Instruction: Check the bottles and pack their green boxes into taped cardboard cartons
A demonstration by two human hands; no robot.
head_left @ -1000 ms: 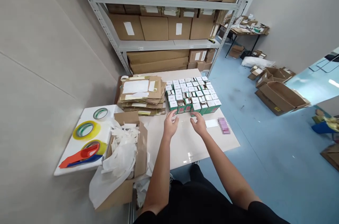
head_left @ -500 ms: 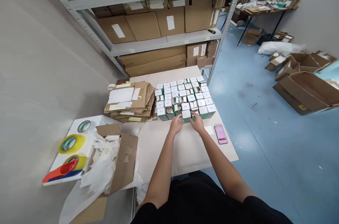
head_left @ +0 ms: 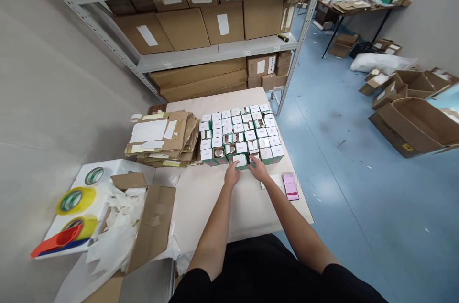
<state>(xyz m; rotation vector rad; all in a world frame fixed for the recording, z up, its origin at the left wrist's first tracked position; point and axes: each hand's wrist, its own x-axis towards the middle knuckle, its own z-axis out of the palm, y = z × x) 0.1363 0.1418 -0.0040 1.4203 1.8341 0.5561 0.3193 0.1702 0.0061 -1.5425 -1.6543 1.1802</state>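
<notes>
Several small green boxes with white tops (head_left: 247, 126) stand packed in rows on the pale table (head_left: 211, 207). Both my hands reach to the front row. My left hand (head_left: 232, 175) and my right hand (head_left: 259, 170) have their fingers curled against the two sides of one small green box (head_left: 241, 159) between them. That box still stands in line with its neighbours. A few boxes near it have open tops.
A stack of flattened cardboard (head_left: 161, 138) lies left of the boxes. A pink phone (head_left: 290, 188) and a white slip (head_left: 275, 181) lie by my right hand. An open carton of white paper (head_left: 136, 226) and tape rolls (head_left: 73, 199) sit left. Shelving with cartons (head_left: 215, 49) stands behind.
Both hands have moved forward from the bare table to the front row and closed in on one box. The camera has tilted down and left.
</notes>
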